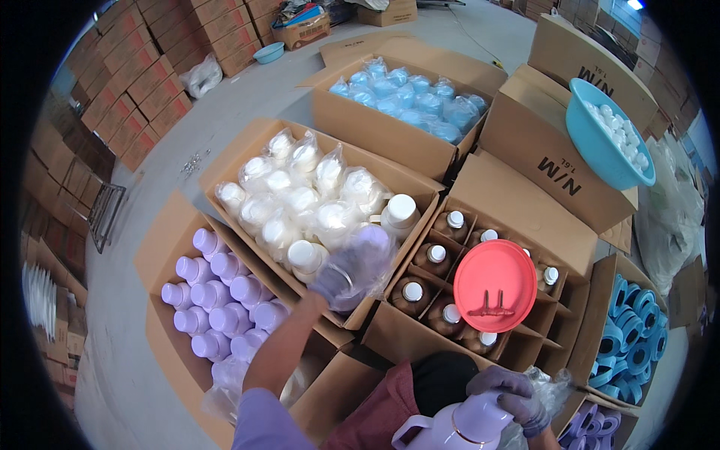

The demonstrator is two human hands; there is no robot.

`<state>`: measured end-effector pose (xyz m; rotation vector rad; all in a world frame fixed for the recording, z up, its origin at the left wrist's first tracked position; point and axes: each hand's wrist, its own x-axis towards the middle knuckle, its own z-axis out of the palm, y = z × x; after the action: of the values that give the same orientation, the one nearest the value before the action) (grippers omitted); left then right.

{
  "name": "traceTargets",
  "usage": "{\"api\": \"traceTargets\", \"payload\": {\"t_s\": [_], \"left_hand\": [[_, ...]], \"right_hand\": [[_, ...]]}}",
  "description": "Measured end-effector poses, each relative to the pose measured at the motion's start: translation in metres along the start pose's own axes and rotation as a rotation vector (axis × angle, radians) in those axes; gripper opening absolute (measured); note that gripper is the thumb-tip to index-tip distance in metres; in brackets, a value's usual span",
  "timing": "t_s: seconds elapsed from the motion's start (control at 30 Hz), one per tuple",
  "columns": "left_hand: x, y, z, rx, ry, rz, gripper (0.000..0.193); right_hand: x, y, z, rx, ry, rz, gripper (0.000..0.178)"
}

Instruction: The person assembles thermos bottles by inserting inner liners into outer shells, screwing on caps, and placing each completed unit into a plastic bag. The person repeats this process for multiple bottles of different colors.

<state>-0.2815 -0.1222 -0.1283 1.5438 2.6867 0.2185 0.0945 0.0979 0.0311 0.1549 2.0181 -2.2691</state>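
My gloved right hand (511,399) is closed round the upper part of a lilac thermos flask (451,431) with a side handle, low in the view, close to my body. Crumpled clear plastic (549,386) shows beside that hand. My left hand (334,282), also gloved, is stretched out over the near right corner of a carton of white flasks (281,180), most of them in clear bags. Motion smears its fingers. At it is a blurred lilac flask (373,240) with clear plastic about it; whether the hand grips it cannot be made out.
Lilac flasks (229,319) fill a carton at left. Blue bagged flasks (409,97) stand in the far one. A divided carton holds brown bottles (433,256), with a red round tray (495,281) on top. A blue basin (596,154) holds white caps. Blue rings (634,330) lie at right.
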Motion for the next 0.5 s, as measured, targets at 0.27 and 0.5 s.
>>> {"api": "traceTargets", "payload": {"t_s": [0.27, 0.5], "left_hand": [[0.004, -0.147, 0.05, 0.463, -0.156, -0.772, 0.047], [0.028, -0.043, -0.15, -1.162, 0.603, -0.052, 0.017]], "right_hand": [[-0.003, 0.009, -0.008, 0.035, -0.101, 0.015, 0.043], [0.015, 0.008, -0.024, -0.197, 0.185, 0.053, 0.026]]}}
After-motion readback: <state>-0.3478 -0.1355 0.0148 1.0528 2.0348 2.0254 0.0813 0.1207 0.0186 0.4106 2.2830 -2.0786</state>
